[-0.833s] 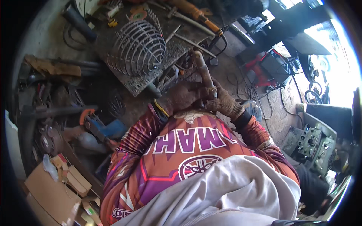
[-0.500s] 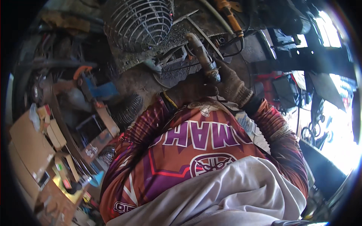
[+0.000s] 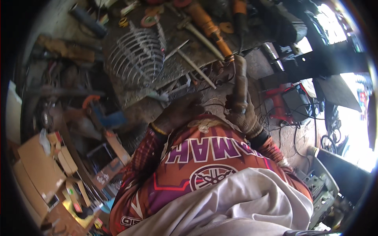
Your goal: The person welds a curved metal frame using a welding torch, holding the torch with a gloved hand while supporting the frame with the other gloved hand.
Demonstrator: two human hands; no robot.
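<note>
My right hand (image 3: 245,118), in a knitted work glove, is closed around the lower end of a worn, brownish tubular piece (image 3: 241,80). The piece stands almost upright and bends over at its top. My left hand (image 3: 183,110), with a yellow band at its wrist, hovers in front of my chest, apart from the piece. It is dark and smeared, so its fingers are hard to make out. Beyond the hands, a cage of bent metal rods (image 3: 136,55) lies on a dirty workbench (image 3: 122,94).
On the bench lie an orange power tool (image 3: 208,27), a hammer (image 3: 202,37) and thin metal bars (image 3: 197,69). A red machine (image 3: 275,104) with loose cables stands at right. Cardboard boxes (image 3: 39,161) and a blue clamp-like tool (image 3: 108,116) are at left.
My hands have come apart: the left moved left and down, away from the tubular piece. My right hand shifted right and lower, turning the piece upright. More of the bench has come into view.
</note>
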